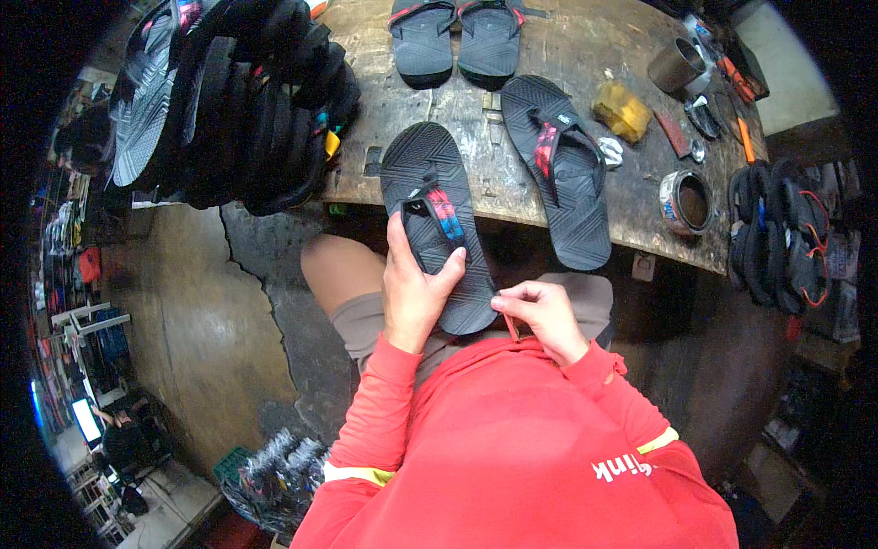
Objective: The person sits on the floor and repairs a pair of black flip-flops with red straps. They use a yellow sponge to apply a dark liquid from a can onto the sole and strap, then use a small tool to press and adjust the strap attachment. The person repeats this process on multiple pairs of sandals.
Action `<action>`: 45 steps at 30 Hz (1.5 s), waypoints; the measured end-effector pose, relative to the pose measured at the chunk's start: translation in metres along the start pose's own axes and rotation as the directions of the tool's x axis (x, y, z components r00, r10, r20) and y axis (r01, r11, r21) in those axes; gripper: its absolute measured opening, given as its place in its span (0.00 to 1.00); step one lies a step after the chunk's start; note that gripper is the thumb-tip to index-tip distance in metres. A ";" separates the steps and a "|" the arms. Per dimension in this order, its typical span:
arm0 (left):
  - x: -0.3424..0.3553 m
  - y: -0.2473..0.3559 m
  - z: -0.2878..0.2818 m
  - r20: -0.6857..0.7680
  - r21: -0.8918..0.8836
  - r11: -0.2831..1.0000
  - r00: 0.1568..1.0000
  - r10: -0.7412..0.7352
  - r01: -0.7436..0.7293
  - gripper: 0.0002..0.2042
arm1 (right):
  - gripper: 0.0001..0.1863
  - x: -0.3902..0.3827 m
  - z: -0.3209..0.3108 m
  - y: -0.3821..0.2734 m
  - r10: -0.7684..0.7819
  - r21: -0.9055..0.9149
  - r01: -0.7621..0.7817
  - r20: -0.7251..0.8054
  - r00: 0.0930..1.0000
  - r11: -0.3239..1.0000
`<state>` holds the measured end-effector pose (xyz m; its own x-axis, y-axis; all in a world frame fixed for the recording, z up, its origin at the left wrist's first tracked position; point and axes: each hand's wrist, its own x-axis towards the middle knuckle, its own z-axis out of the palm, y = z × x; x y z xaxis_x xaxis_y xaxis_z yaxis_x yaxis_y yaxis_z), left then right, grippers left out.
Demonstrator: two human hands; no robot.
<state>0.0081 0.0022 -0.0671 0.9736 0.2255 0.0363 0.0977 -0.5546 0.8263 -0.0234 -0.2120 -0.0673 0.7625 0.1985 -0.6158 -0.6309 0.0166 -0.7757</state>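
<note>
My left hand (416,297) grips a dark grey flip-flop (430,160) with a pink and blue strap, its thumb over the footbed below the strap, its toe end toward the bench. At the sole's lower right edge, my right hand (535,311) pinches a thin reddish tool or strip (512,326); which of these it is, I cannot tell. A second flip-flop (576,229) with a pink strap lies on the worn bench (640,210) to the right. A pair of plain grey flip-flops (421,50) sits at the far edge.
A tall pile of black flip-flops (256,119) fills the left corner. A tin (686,201), a cup (672,64), a yellow lump (622,110) and small tools sit at right. More flip-flops (773,233) stand beyond. A person (128,444) is by a lit screen at lower left.
</note>
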 end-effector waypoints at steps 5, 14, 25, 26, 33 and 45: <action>0.002 0.000 -0.003 0.024 0.015 1.000 1.000 -0.014 0.013 0.49 | 0.10 0.015 0.002 -0.003 0.018 -0.054 -0.017 0.034 0.999 0.998; -0.002 0.003 0.002 -0.005 0.016 0.999 0.999 -0.045 0.045 0.49 | 0.11 0.008 0.001 -0.002 -0.145 0.022 0.145 0.002 0.989 0.989; 0.007 -0.004 0.001 -0.037 0.056 0.997 0.998 0.059 -0.057 0.49 | 0.11 0.006 -0.007 0.002 -0.245 -0.051 0.242 -0.067 0.967 0.969; 0.012 -0.003 0.000 -0.028 0.044 0.997 0.998 0.058 -0.057 0.49 | 0.11 0.000 -0.012 0.004 -0.178 0.022 0.180 -0.073 0.981 0.983; 0.051 0.023 -0.006 0.047 0.303 0.953 0.999 0.011 -0.025 0.54 | 0.11 -0.027 -0.046 -0.004 -0.227 -0.017 0.226 -0.040 0.973 0.974; 0.022 0.071 -0.065 0.529 0.342 0.866 0.836 0.142 -0.364 0.47 | 0.15 -0.002 -0.076 -0.023 -0.259 0.049 0.312 -0.442 0.859 0.949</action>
<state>0.0232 0.0201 0.0294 0.9374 -0.3144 -0.1495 -0.1993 -0.8368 0.5100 0.0003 -0.2877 -0.0588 0.8817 -0.2672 -0.3888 -0.3681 0.1257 -0.9212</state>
